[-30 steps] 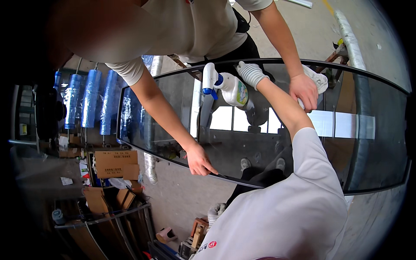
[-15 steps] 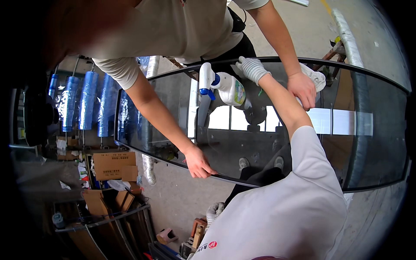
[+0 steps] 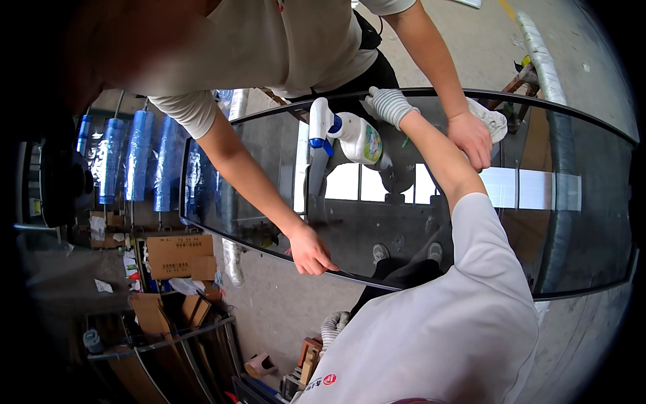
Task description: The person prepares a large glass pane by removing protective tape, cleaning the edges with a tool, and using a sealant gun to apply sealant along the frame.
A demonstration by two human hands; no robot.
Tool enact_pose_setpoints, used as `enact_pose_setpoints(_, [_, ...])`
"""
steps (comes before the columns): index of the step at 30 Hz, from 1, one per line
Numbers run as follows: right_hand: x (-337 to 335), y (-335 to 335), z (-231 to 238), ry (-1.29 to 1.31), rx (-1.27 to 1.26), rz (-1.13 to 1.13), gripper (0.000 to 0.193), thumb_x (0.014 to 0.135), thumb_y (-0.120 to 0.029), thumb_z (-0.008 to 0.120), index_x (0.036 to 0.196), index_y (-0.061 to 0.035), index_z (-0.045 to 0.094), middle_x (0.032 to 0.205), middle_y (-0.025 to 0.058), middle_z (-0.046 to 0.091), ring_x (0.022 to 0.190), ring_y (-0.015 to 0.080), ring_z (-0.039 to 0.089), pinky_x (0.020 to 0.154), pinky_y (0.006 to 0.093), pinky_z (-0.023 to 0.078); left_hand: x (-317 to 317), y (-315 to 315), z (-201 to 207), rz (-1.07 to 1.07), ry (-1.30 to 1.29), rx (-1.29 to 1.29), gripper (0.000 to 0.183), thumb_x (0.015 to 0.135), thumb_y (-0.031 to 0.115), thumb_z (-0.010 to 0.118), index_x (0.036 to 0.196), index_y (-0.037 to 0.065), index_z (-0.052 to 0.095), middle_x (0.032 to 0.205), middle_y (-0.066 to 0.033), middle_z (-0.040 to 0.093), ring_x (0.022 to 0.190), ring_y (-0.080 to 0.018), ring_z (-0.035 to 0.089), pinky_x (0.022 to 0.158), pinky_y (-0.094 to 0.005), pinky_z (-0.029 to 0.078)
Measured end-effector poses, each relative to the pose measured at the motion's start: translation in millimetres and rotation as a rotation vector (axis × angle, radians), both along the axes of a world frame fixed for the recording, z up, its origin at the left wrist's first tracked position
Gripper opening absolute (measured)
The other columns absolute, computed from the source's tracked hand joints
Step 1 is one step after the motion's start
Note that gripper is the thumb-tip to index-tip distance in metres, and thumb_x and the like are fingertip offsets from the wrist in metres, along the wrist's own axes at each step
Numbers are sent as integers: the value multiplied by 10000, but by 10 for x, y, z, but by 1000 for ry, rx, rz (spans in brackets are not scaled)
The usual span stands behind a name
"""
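A long glass panel in a dark frame spans the view. My right hand, in a striped knit glove, reaches across it, its fingers bent over the far frame edge. My left hand, also gloved, hangs low beside my body, below the near edge; its fingers are partly hidden. On the glass, left of my right hand, is a white spray bottle with a blue-and-white trigger. A co-worker's bare hand touches the near frame edge. The co-worker's other hand lies beside a white cloth, near my forearm.
The co-worker leans over from the far side. Wrapped rails run beneath the panel. Blue film-wrapped rolls hang at the left. Below them are a cardboard box, a rack of boards and a pink stool.
The view has shifted very slightly. Both my hands, the co-worker's hands and the spray bottle hold nearly the same places.
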State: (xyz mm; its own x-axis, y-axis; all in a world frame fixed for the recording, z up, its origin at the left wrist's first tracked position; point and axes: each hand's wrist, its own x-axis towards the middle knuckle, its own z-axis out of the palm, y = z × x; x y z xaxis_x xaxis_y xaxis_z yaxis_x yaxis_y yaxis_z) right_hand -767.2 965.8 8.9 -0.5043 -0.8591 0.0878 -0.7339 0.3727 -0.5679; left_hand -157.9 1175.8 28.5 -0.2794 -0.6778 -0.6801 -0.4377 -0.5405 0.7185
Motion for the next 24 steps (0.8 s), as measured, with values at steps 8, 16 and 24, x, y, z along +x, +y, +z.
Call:
enact_pose_setpoints(8, [141,-145,-16,25,108,-36,372,921,-347,412,1006,-20,566,919,230,645,858,379,629,739,455,500,-149,151,171,-71,-191,-236,106,871,64,549,876,14,642,711,-19,587,655,-91,503,600,-258,431])
enact_pose_setpoints(16, [169,4,130,545,271,310,228,850,-89,505,1004,35,618,952,236,643,838,321,671,634,407,547,309,279,-246,86,-114,-178,169,888,155,584,869,1,651,733,-48,627,656,-110,535,612,-283,454])
enact_pose_setpoints(24, [208,-108,140,177,200,114,319,908,-208,392,1049,35,546,846,243,655,790,358,661,673,461,510,770,253,-630,408,176,394,165,888,165,612,885,6,657,750,-54,645,641,-112,547,610,-279,464])
